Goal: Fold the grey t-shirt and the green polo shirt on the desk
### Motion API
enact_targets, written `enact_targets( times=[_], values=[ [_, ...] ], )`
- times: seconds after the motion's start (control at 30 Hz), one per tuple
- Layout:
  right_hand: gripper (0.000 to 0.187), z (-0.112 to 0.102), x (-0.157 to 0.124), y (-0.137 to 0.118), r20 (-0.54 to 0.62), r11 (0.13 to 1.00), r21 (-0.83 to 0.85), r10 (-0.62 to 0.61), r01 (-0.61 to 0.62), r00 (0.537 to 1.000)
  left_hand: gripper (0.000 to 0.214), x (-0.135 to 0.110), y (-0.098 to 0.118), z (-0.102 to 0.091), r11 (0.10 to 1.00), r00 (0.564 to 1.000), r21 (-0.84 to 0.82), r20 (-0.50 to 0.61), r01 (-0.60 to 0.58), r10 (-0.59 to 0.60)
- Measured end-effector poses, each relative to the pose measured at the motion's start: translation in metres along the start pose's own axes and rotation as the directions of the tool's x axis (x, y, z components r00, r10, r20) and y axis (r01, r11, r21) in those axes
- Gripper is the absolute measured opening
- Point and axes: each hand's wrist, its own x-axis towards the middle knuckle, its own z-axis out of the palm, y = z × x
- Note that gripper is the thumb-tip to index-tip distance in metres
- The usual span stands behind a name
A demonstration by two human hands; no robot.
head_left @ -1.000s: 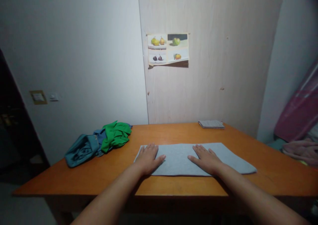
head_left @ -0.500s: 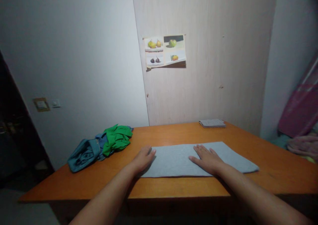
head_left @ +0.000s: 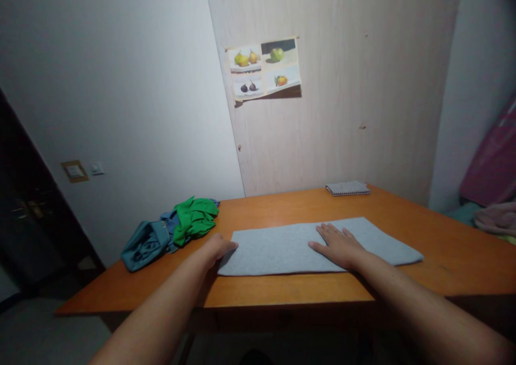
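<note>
A light grey folded cloth (head_left: 274, 249) lies flat as a long panel across the wooden table. At its left edge is my left hand (head_left: 217, 247), with the thumb over the cloth's top side and the fingers curled at the edge, mostly hidden. My right hand (head_left: 337, 247) rests palm down on the cloth, right of its middle, fingers stretched and thumb apart.
On the table's left sit a blue-green fabric bin (head_left: 147, 244) and a crumpled green cloth (head_left: 195, 220) with blue fabric. A folded checked cloth (head_left: 347, 188) lies at the back right. The wooden table (head_left: 278, 290) meets the wall behind; fruit pictures (head_left: 264, 69) hang there.
My left hand has slid left from the top of the grey cloth to its left edge, its fingers now curled. The right hand stays flat in place. The camera view has shifted slightly.
</note>
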Motion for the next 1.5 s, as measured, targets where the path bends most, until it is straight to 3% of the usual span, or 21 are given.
enact_targets(
  times=[0.33,0.53,0.67,0.9,1.07,1.27,1.5],
  values=[
    [0.097,-0.002,0.0,0.0,0.011,1.0,0.022,-0.011,0.011,1.0,0.025,0.006,0.009,0.0,0.994,0.999,0.106,0.037,0.012,-0.016],
    [0.094,-0.002,0.0,-0.001,0.018,0.999,0.037,-0.005,0.005,1.0,0.015,0.005,0.015,-0.002,1.0,0.996,0.027,0.088,-0.008,0.006],
    [0.094,-0.004,-0.002,-0.002,0.015,0.999,0.049,-0.011,0.01,1.0,0.019,0.003,0.023,-0.006,0.998,0.992,-0.042,0.114,-0.045,0.049],
    [0.095,-0.006,-0.002,-0.003,0.01,0.998,0.057,-0.013,0.013,1.0,0.016,-0.001,0.05,-0.012,0.981,0.978,-0.085,0.101,-0.174,0.182],
    [0.095,-0.006,-0.003,-0.003,0.005,0.998,0.069,-0.015,0.015,1.0,0.032,-0.003,0.081,-0.011,0.957,0.959,0.06,0.02,-0.283,0.282],
    [0.095,-0.011,-0.005,-0.005,0.036,0.996,0.087,-0.005,0.002,0.999,0.04,-0.016,0.125,0.005,0.868,0.913,0.293,0.059,-0.402,0.403],
    [0.093,-0.012,-0.005,-0.006,0.029,0.995,0.098,-0.011,0.008,1.0,0.043,-0.034,0.154,0.045,0.801,0.887,0.381,0.178,-0.462,0.427]
  ],
)
